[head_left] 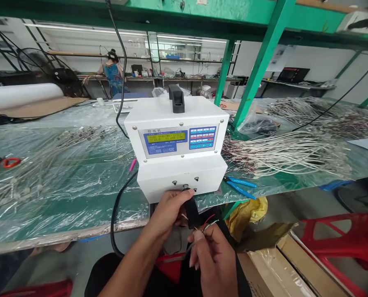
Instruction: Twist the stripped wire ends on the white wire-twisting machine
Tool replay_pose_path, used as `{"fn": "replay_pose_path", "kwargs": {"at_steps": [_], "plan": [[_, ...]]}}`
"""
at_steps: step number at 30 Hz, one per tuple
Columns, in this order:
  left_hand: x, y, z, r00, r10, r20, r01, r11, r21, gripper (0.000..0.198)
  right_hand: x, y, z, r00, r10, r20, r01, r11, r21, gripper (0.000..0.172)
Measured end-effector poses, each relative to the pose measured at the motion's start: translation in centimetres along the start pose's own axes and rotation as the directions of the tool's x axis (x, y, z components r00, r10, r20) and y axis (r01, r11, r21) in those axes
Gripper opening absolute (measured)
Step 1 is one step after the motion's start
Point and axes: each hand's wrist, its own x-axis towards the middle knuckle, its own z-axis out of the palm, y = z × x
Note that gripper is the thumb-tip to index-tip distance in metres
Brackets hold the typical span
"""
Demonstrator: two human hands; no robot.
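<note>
A white wire-twisting machine [178, 165] with a lit display and a keypad stands at the bench edge in front of me. Fingers of my left hand [171, 208] are closed around a black strip-like piece [192, 212] just below the spindle on the machine's front. A short pale wire end shows beside those fingers. Lower and to the right, my right hand [213, 251] pinches a cable with thin red, white and green wire ends [209, 224] fanning out near the black piece. Most of the cable is hidden by the hand.
White cables [289, 154] lie bundled right of the machine, beside blue-handled pliers [241, 185]. More cables [44, 165] and orange-handled scissors or pliers [3, 165] lie left. A green post [261, 62] rises behind. Cardboard boxes [283, 268] and a red stool [341, 243] stand lower right. A person [112, 74] sits far back.
</note>
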Motion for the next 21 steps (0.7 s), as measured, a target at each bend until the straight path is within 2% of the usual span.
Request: {"fn": "replay_pose_path", "kwargs": {"at_steps": [6, 9, 13, 16, 21], "plan": [[0.0, 0.0, -0.1, 1.000, 0.019, 0.004, -0.019, 1.000, -0.021, 0.040, -0.1, 0.1, -0.1, 1.000, 0.017, -0.024, -0.019, 0.998, -0.062, 0.040], [-0.6, -0.7, -0.6, 0.996, 0.062, -0.064, -0.064, 0.997, -0.036, 0.051, -0.1, 0.3, -0.2, 0.999, 0.019, -0.047, -0.022, 0.998, -0.066, 0.035], [-2.7, -3.1, -1.5, 0.945, 0.151, -0.289, -0.180, 0.981, -0.076, 0.067, 0.0, 0.5, -0.2, 0.998, -0.010, -0.069, 0.006, 0.998, -0.057, 0.032], [-4.6, -5.4, -1.8, 0.901, 0.125, -0.415, -0.207, 0.966, -0.157, 0.065, 0.1, 0.4, -0.1, 0.995, -0.040, -0.089, 0.035, 0.998, -0.055, 0.029], [-5.9, -8.1, -1.3, 0.897, 0.048, -0.439, -0.179, 0.948, -0.262, 0.061, -0.2, 0.1, -0.2, 0.991, -0.086, -0.100, 0.080, 0.995, -0.062, 0.029]]}}
